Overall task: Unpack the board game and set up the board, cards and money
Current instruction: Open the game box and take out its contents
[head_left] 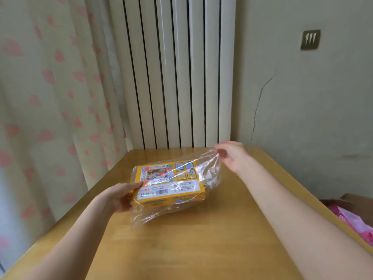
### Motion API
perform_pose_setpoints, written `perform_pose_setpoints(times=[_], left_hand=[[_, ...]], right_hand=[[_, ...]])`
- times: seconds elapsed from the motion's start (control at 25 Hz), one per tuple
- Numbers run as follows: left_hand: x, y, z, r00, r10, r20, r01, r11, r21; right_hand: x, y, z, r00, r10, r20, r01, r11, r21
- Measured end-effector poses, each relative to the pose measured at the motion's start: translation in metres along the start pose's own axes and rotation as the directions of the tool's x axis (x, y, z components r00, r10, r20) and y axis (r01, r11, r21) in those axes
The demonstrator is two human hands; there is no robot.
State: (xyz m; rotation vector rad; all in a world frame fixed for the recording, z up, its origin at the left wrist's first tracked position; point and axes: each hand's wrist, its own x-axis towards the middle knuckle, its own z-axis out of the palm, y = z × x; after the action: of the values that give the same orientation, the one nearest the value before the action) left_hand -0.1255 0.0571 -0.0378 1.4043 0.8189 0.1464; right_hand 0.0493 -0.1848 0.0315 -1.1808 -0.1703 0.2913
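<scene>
I'm holding the game box point(170, 183) inside a clear plastic bag point(201, 174), approx. mid-tabletop point(201, 249), the box's near edge tipped up a bit toward me. Box is a flat yellow cardboard rectangle, sharp corners, glossy print. Its long axis is running left to right, angled slightly so the right end sits farther from me. The face turned up has a colorful picture panel on the left, four small card-like pics on the right, and below them a white label strip w/ a barcode and tiny text I can't read. The near side panel is yellow w/ blue print.

The bag is thin, crinkly, see-through film, catching shiny streaks of light; slack folds of it are bunching under and in front of the box on the wood.

My left hand point(121, 196) is gripping the box's left end through the plastic, thumb on top, fingers curled underneath. My right hand point(230, 156) is pinching the bag's far right corner btwn thumb and fingers, stretching the film taut up and away from the box. That hand is a bit blurred.

Tabletop is smooth, light yellowish wood w/ faint grain. Behind it a white ribbed radiator point(173, 71) w/ tall vertical fins is standing against the wall. At left, a cream curtain point(50, 87) w/ pink petal shapes. At right, past the table edge, something pink point(355, 221) and crumpled.
</scene>
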Motion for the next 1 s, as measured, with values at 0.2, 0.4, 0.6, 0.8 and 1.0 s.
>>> perform_pose_setpoints(times=[0.2, 0.4, 0.6, 0.8, 1.0], left_hand=[[-0.014, 0.011, -0.026, 0.999, 0.051, -0.001, -0.05, 0.982, -0.181], [-0.015, 0.013, -0.026, 0.997, 0.062, 0.041, -0.055, 0.986, -0.159], [-0.002, 0.015, -0.026, 0.994, 0.104, 0.033, -0.097, 0.982, -0.162], [0.007, 0.022, -0.024, 0.997, 0.072, 0.009, -0.07, 0.983, -0.169], [0.027, 0.016, -0.104, 0.899, 0.083, -0.429, -0.265, 0.885, -0.384]], right_hand=[[0.011, -0.032, -0.018, 0.984, -0.088, -0.152, 0.099, 0.993, 0.069], [-0.022, -0.003, 0.011, 0.849, 0.162, 0.502, 0.068, 0.91, -0.408], [-0.018, 0.015, 0.023, 0.867, 0.304, 0.394, 0.14, 0.611, -0.779], [-0.014, 0.028, 0.008, 0.844, 0.392, 0.366, -0.15, 0.828, -0.541], [0.004, 0.008, -0.025, 0.971, 0.234, 0.051, -0.224, 0.963, -0.15]])
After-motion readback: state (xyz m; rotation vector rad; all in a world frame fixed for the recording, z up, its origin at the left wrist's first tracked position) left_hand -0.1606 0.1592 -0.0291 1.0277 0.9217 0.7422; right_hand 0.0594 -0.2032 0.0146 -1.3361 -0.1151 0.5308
